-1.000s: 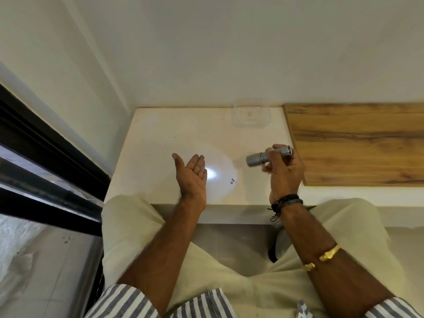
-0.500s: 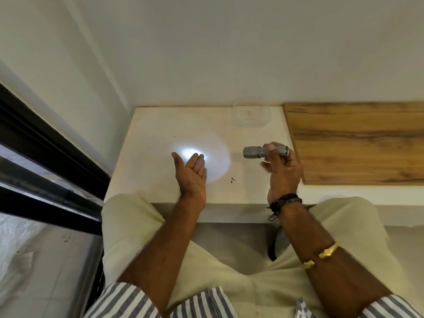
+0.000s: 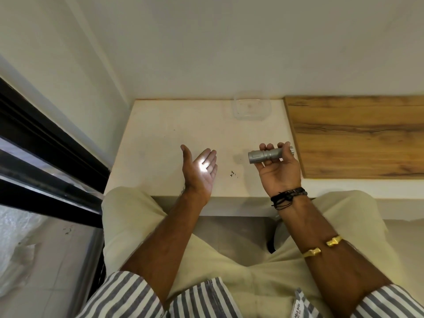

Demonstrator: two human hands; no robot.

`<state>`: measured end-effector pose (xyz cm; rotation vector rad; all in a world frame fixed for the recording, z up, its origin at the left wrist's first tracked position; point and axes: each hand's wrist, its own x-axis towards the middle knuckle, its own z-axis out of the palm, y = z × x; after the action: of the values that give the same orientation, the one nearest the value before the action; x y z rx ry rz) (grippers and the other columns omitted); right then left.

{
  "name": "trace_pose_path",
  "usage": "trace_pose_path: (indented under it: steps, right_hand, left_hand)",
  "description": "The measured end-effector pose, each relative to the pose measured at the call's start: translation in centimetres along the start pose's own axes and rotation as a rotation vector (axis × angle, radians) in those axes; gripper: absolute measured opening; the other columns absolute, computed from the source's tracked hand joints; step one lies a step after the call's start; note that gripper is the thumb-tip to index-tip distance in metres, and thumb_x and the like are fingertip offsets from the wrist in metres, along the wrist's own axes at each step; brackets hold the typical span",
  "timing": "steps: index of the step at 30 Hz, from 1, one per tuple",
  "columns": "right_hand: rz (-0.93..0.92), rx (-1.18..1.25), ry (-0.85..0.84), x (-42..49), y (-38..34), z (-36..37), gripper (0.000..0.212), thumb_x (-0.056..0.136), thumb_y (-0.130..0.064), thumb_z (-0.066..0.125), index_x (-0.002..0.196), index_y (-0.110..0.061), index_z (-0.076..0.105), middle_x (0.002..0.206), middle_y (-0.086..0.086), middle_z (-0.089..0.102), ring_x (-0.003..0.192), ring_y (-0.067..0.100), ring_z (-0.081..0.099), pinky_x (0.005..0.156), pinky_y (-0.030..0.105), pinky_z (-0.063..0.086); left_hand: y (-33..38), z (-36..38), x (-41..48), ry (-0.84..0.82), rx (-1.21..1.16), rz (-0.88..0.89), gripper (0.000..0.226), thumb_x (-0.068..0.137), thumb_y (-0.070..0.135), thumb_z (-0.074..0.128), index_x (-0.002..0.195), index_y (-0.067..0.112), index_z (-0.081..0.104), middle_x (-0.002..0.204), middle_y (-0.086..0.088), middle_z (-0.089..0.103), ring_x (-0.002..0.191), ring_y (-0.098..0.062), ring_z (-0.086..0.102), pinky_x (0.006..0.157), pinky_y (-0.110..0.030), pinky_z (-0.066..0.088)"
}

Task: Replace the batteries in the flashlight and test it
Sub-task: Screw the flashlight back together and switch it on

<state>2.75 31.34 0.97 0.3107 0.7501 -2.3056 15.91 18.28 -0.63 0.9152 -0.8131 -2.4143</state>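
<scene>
Both hands busy on the test step: right hand (image 3: 276,167) grips the flashlight (image 3: 268,154), beam lands on our open left hand (image 3: 202,171), so next we switch off.

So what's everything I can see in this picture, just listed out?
flashlight: one, silver-grey, held in the right hand, lens aimed leftward, switched on
light spot: one, white, on the left palm
clear container: one, see-through, at the back of the counter by the wall
counter: one, cream, in front of the person
wooden board: one, brown, on the right of the counter
dark specks: a few, black, on the counter between the hands
left hand: one, open, palm facing the flashlight
right hand: one, closed around the flashlight; black cords at the wrist, gold bangle on the forearm
</scene>
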Motion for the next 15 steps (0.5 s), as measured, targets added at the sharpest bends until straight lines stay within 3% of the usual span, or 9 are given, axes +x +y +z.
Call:
trace_pose_path:
  steps: [4, 8, 15]
  right_hand:
    - [0.043, 0.038, -0.035, -0.3, -0.2, 0.4, 0.023, 0.099, -0.033, 0.051, 0.083, -0.017, 0.056, 0.077, 0.004, 0.053, 0.074, 0.023, 0.057, 0.101, 0.049, 0.041]
    - [0.104, 0.092, -0.152, -0.9, -0.3, 0.5, 0.034, 0.092, -0.043, 0.044, 0.081, -0.014, 0.057, 0.079, 0.005, 0.051, 0.074, 0.024, 0.054, 0.089, 0.043, 0.042]
    - [0.103, 0.107, -0.183, -1.3, 0.1, 0.8, 0.023, 0.072, -0.033, 0.047, 0.077, -0.011, 0.053, 0.078, 0.006, 0.046, 0.072, 0.025, 0.050, 0.083, 0.040, 0.043]
  left_hand:
    - [-0.2, 0.0, -0.3, -0.055, -0.029, -0.038, 0.104, 0.084, 0.084, 0.026, 0.152, 0.006, 0.030, 0.158, -0.013, 0.034, 0.148, -0.026, 0.027, 0.124, -0.042, 0.014]
    - [-0.4, 0.1, -0.3, -0.114, -0.027, -0.072, 0.106, 0.082, 0.087, 0.025, 0.153, 0.008, 0.028, 0.159, -0.012, 0.032, 0.149, -0.026, 0.025, 0.123, -0.042, 0.013]
    - [-0.6, -0.1, -0.1, -0.149, -0.037, -0.092, 0.108, 0.080, 0.087, 0.024, 0.153, 0.008, 0.028, 0.160, -0.012, 0.031, 0.149, -0.027, 0.024, 0.121, -0.043, 0.015]
